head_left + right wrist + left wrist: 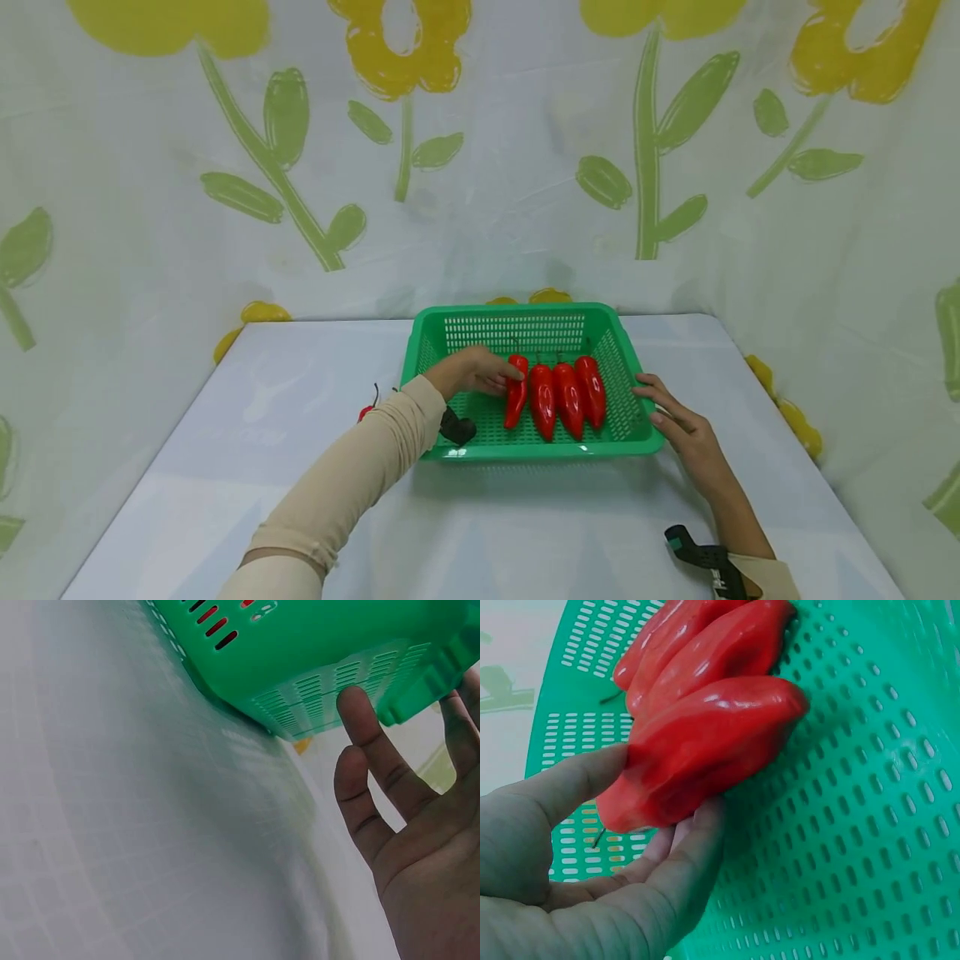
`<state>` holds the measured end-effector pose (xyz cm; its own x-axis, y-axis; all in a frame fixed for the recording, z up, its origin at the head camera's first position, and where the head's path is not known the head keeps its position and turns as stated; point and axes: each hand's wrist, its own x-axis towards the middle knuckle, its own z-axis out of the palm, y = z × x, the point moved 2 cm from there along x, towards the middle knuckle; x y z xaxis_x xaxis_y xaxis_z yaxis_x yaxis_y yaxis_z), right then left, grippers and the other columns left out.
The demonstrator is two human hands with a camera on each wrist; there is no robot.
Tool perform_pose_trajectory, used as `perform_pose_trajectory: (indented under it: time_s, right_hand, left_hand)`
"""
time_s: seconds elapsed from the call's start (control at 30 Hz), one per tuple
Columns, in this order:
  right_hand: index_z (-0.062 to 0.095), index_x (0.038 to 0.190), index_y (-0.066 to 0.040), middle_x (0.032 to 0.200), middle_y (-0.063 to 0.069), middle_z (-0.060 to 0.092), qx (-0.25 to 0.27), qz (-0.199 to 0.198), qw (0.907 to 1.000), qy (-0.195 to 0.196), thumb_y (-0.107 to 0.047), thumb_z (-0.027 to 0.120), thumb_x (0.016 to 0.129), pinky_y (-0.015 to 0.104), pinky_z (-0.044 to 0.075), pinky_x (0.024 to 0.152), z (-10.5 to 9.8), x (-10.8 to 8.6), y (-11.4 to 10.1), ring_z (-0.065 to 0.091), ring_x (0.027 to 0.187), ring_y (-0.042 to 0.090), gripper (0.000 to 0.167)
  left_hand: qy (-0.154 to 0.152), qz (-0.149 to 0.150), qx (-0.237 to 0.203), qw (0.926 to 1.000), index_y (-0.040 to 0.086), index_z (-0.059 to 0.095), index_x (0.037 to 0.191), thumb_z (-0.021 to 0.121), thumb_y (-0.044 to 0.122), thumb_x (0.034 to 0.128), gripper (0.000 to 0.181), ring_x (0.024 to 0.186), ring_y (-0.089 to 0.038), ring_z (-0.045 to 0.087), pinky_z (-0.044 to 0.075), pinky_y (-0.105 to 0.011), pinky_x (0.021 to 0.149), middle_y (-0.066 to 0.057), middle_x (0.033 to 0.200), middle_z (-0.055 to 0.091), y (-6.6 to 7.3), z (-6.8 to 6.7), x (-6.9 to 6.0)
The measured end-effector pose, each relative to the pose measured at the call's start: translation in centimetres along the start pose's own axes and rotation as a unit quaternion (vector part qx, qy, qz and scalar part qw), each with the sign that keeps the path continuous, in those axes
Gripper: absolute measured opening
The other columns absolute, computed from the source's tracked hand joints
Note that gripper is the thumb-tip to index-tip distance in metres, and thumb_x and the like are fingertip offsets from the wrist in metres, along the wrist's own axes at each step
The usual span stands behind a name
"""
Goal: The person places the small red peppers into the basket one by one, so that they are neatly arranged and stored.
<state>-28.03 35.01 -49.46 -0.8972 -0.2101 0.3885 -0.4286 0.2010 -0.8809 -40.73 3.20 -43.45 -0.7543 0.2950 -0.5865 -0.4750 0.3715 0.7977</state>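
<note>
My left hand (483, 371) is inside the green basket (525, 452), its thumb and fingers gripping the leftmost red pepper (516, 400). In the left wrist view the thumb of my left hand (630, 795) lies on one side of that pepper (720, 742) and the fingers on the other. Several more red peppers (568, 400) lie side by side to its right. At the basket's right rim, my right hand (693, 442) touches with its fingertips. The right wrist view shows fingers of my right hand (427, 802) loosely bent beside the basket wall (300, 645).
Another red pepper (365, 412) lies on the white table (300, 375) left of the basket, partly hidden by my left sleeve (360, 467). A flower-patterned cloth (510, 208) hangs behind the table and along its sides.
</note>
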Motion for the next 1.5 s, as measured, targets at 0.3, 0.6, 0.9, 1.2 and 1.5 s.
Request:
perform_pose_trajectory:
  time_s: [0.3, 0.6, 0.9, 1.2, 1.5]
  right_hand:
    - [0.053, 0.139, 0.005, 0.160, 0.009, 0.034, -0.002, 0.003, 1.0000, 0.001, 0.000, 0.044, 0.105, 0.012, 0.027, 0.111, 0.6, 0.5, -0.1, 0.017, 0.151, 0.012, 0.036]
    - [0.053, 0.139, 0.004, 0.159, 0.008, 0.034, -0.004, 0.000, 1.0000, 0.005, -0.001, 0.045, 0.105, 0.012, 0.028, 0.111, 0.8, 0.7, -0.2, 0.019, 0.150, 0.012, 0.036]
    - [0.054, 0.139, 0.004, 0.159, 0.008, 0.035, -0.013, 0.002, 0.9999, 0.008, -0.001, 0.044, 0.105, 0.011, 0.028, 0.109, 0.5, 0.6, -0.5, 0.019, 0.150, 0.011, 0.036]
    - [0.053, 0.139, 0.004, 0.159, 0.008, 0.034, -0.016, 0.009, 0.9998, 0.010, -0.003, 0.043, 0.106, 0.010, 0.030, 0.107, 0.5, 0.2, -0.5, 0.020, 0.149, 0.008, 0.036]
    - [0.052, 0.140, 0.004, 0.160, 0.008, 0.033, -0.008, 0.007, 0.9999, 0.007, -0.002, 0.042, 0.106, 0.011, 0.029, 0.108, 0.2, 0.0, -0.2, 0.018, 0.150, 0.010, 0.036]
  left_hand:
    - [0.021, 0.001, 0.031, 0.9993, -0.012, 0.047, 0.135, 0.075, 0.010, 0.0893, 0.058, 0.110, -0.036, 0.064, 0.055, -0.041, 0.095, -0.025, 0.116, 0.063, -0.3, 0.1, -0.2]
    - [0.038, 0.015, 0.027, 0.9988, -0.011, 0.050, 0.131, 0.073, 0.015, 0.0917, 0.052, 0.110, -0.039, 0.062, 0.056, -0.043, 0.093, -0.025, 0.113, 0.060, -0.3, -0.4, -0.8]
    - [0.029, 0.043, 0.010, 0.9986, -0.012, 0.054, 0.122, 0.069, 0.016, 0.0957, 0.041, 0.111, -0.036, 0.065, 0.053, -0.043, 0.098, -0.025, 0.118, 0.062, 0.9, -1.5, -1.5]
    - [0.004, 0.088, -0.005, 0.9961, -0.018, 0.051, 0.129, 0.065, 0.011, 0.0974, 0.045, 0.119, -0.040, 0.060, 0.049, -0.046, 0.102, -0.032, 0.128, 0.057, 1.4, -1.5, -3.4]
    - [-0.004, 0.121, -0.014, 0.9926, -0.014, 0.051, 0.132, 0.066, 0.014, 0.0974, 0.046, 0.114, -0.037, 0.063, 0.051, -0.043, 0.099, -0.028, 0.127, 0.059, 0.9, -2.2, -5.0]
